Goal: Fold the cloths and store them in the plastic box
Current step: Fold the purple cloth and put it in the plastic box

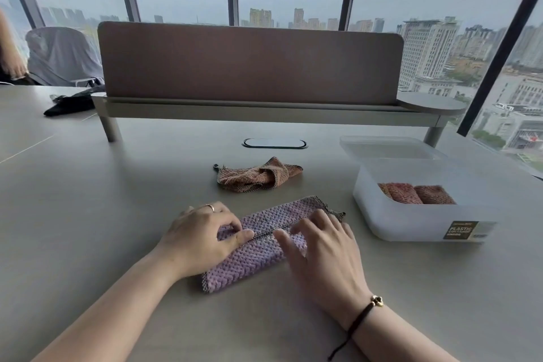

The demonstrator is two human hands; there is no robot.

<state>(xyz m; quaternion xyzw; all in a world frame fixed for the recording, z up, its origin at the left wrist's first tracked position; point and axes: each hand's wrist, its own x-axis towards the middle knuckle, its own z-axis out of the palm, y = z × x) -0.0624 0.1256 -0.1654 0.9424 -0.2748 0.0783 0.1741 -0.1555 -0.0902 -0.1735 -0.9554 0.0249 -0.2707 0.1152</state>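
Table point(117, 185): cloths point(258, 175), plastic box point(411, 220)

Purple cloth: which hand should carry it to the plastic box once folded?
Probably right. The right hand rests on the purple cloth end nearest the plastic box, which sits to the right; the left hand would have to cross over.

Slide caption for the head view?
Both hands fold a purple cloth beside a plastic box holding rolled cloths.

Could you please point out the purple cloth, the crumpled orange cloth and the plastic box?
purple cloth point(252, 258): head view, near folded half.
crumpled orange cloth point(255, 176): head view, its middle.
plastic box point(411, 220): head view, front wall.
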